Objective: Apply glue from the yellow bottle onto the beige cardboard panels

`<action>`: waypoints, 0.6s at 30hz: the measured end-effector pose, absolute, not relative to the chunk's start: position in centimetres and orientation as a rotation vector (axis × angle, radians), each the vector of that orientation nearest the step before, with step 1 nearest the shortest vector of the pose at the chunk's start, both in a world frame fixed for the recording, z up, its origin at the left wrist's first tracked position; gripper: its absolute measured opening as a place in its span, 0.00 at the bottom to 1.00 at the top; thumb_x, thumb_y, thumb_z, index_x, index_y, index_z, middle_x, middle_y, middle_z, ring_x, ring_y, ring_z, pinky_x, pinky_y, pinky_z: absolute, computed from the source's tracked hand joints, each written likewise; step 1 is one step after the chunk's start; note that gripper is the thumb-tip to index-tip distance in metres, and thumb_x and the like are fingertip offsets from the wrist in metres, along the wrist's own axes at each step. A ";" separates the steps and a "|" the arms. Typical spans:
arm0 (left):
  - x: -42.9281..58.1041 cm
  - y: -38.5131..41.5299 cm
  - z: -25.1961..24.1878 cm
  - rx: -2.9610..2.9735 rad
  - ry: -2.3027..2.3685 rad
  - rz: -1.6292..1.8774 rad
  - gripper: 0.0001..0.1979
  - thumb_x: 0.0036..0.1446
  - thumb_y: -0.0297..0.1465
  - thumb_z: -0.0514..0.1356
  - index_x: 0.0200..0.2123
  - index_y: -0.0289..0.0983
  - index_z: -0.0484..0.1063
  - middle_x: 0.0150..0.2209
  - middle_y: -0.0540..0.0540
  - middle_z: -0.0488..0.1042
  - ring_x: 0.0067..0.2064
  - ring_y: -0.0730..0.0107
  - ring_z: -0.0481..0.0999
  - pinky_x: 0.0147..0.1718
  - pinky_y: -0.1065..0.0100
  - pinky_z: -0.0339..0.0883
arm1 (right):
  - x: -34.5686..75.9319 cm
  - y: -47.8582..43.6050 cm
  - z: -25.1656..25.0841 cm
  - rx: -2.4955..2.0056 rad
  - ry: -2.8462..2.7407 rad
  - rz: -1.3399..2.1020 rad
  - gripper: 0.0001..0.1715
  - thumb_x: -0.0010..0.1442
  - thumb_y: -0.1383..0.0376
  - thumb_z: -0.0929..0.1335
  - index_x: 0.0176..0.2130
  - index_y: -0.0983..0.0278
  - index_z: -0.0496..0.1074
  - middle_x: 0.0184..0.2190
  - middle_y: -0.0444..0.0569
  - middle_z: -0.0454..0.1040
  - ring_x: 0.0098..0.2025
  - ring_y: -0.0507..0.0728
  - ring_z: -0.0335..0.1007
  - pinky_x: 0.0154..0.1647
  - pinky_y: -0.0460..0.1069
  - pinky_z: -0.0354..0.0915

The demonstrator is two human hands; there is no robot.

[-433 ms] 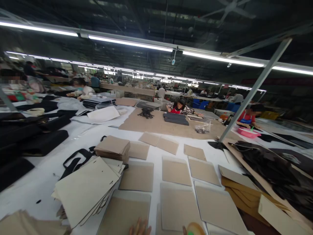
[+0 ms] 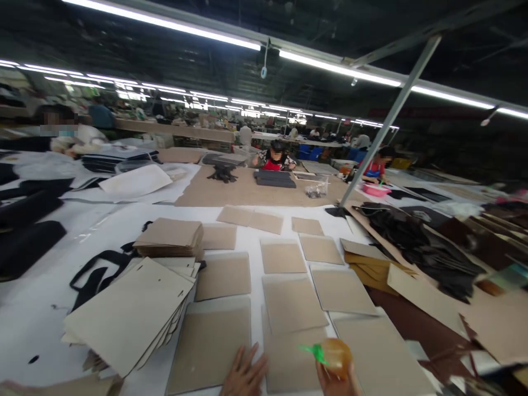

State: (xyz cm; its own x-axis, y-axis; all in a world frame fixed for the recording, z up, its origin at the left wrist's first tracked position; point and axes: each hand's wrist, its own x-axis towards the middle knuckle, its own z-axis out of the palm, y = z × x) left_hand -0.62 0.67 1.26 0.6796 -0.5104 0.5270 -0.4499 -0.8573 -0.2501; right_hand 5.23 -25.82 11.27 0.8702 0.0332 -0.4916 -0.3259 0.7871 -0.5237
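Note:
My left hand [image 2: 245, 371] is at the bottom centre, fingers spread, over the right lower corner of a beige panel [image 2: 210, 344]. Whether it presses on the panel I cannot tell. To its right, my right hand [image 2: 336, 382] is wrapped round an amber squeeze bottle [image 2: 337, 356] with a green nozzle, tilted so that the nozzle points left. Beneath the bottle lie a beige panel [image 2: 284, 357] and, partly overlapping it, another panel [image 2: 293, 302]. More beige panels [image 2: 344, 289] are laid out in rows on the white table [image 2: 136, 217].
Left of the rows stand a stack of beige panels [image 2: 169, 234] and fanned cream sheets [image 2: 130, 311], with a black strap [image 2: 97, 269] behind. A metal post [image 2: 390, 118] rises at the right, near dark fabric [image 2: 416, 247]. Co-workers sit across the table, one in a red apron [image 2: 272, 165].
The view has turned to the right, so the table's contents sit further left. Both hands have come up further into view, and the bottle shows fully.

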 end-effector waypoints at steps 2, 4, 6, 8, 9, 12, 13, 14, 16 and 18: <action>-1.0 0.9 1.9 -2.846 0.901 -0.774 0.23 0.56 0.31 0.54 0.56 0.43 0.59 0.63 0.57 0.55 0.63 0.58 0.53 0.60 0.53 0.49 | 3.8 -26.0 11.9 -0.645 0.491 0.117 0.21 0.45 0.49 0.72 0.36 0.58 0.76 0.37 0.48 0.79 0.44 0.61 0.73 0.44 0.57 0.71; -1.3 1.0 2.3 -2.881 0.995 -0.664 0.25 0.56 0.26 0.52 0.58 0.43 0.56 0.64 0.58 0.52 0.64 0.59 0.49 0.60 0.54 0.51 | 2.6 -26.1 12.5 -0.678 0.494 0.056 0.22 0.45 0.49 0.72 0.38 0.59 0.76 0.40 0.48 0.78 0.46 0.61 0.72 0.47 0.57 0.69; -1.6 1.1 2.6 -2.945 1.052 -0.551 0.28 0.56 0.23 0.50 0.60 0.43 0.52 0.65 0.58 0.50 0.66 0.59 0.45 0.61 0.53 0.51 | 1.4 -26.2 13.0 -0.716 0.487 -0.004 0.24 0.46 0.49 0.72 0.40 0.59 0.75 0.42 0.48 0.77 0.47 0.62 0.71 0.49 0.57 0.68; -1.7 1.1 2.8 -3.029 1.055 -0.439 0.31 0.54 0.20 0.48 0.61 0.43 0.48 0.64 0.57 0.50 0.66 0.60 0.44 0.61 0.52 0.50 | 0.3 -26.2 13.1 -0.764 0.488 -0.055 0.25 0.46 0.50 0.72 0.42 0.60 0.74 0.43 0.49 0.77 0.48 0.62 0.71 0.51 0.57 0.67; -1.8 1.1 3.0 -3.067 1.048 -0.404 0.33 0.54 0.19 0.47 0.61 0.44 0.46 0.64 0.57 0.51 0.66 0.61 0.44 0.61 0.51 0.50 | -0.2 -26.2 13.1 -0.789 0.498 -0.073 0.25 0.47 0.51 0.72 0.42 0.60 0.74 0.43 0.49 0.77 0.48 0.61 0.71 0.51 0.58 0.66; -1.9 1.1 3.3 -3.144 1.037 -0.322 0.35 0.53 0.17 0.46 0.62 0.45 0.44 0.63 0.56 0.53 0.66 0.64 0.44 0.63 0.52 0.46 | -1.4 -26.2 12.7 -0.841 0.542 -0.088 0.22 0.48 0.54 0.72 0.41 0.62 0.75 0.41 0.51 0.77 0.47 0.61 0.71 0.52 0.57 0.65; -1.9 1.2 3.4 -3.163 1.039 -0.298 0.35 0.53 0.16 0.45 0.62 0.44 0.43 0.63 0.55 0.54 0.66 0.64 0.44 0.63 0.52 0.45 | -1.7 -26.3 12.5 -0.847 0.551 -0.084 0.21 0.48 0.55 0.72 0.41 0.62 0.75 0.41 0.51 0.77 0.47 0.61 0.71 0.53 0.57 0.65; -1.9 1.2 3.5 -3.183 1.035 -0.276 0.35 0.52 0.16 0.46 0.62 0.44 0.43 0.63 0.55 0.54 0.66 0.64 0.44 0.63 0.51 0.44 | -2.0 -26.3 12.2 -0.851 0.556 -0.075 0.21 0.48 0.56 0.72 0.41 0.62 0.75 0.41 0.51 0.77 0.47 0.61 0.71 0.53 0.57 0.65; -1.9 1.2 3.6 -3.219 1.025 -0.236 0.35 0.53 0.17 0.46 0.62 0.44 0.43 0.64 0.54 0.53 0.66 0.63 0.43 0.63 0.51 0.44 | -2.4 -26.3 11.6 -0.855 0.566 -0.071 0.22 0.47 0.57 0.73 0.43 0.61 0.74 0.41 0.50 0.76 0.48 0.60 0.71 0.52 0.56 0.66; -2.0 1.3 3.6 -3.252 1.013 -0.209 0.33 0.54 0.20 0.47 0.62 0.43 0.44 0.64 0.53 0.53 0.66 0.62 0.43 0.63 0.51 0.44 | -2.6 -26.2 11.0 -0.862 0.591 -0.084 0.25 0.46 0.57 0.74 0.44 0.60 0.73 0.43 0.49 0.76 0.47 0.59 0.71 0.50 0.54 0.68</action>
State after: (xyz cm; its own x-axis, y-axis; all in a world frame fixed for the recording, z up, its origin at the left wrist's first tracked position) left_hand -1.97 1.27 3.60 0.8194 -0.5393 0.1943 -0.5721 -0.7904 0.2190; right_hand -2.59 -26.23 10.99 0.8374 -0.3018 -0.4558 -0.1628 0.6583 -0.7349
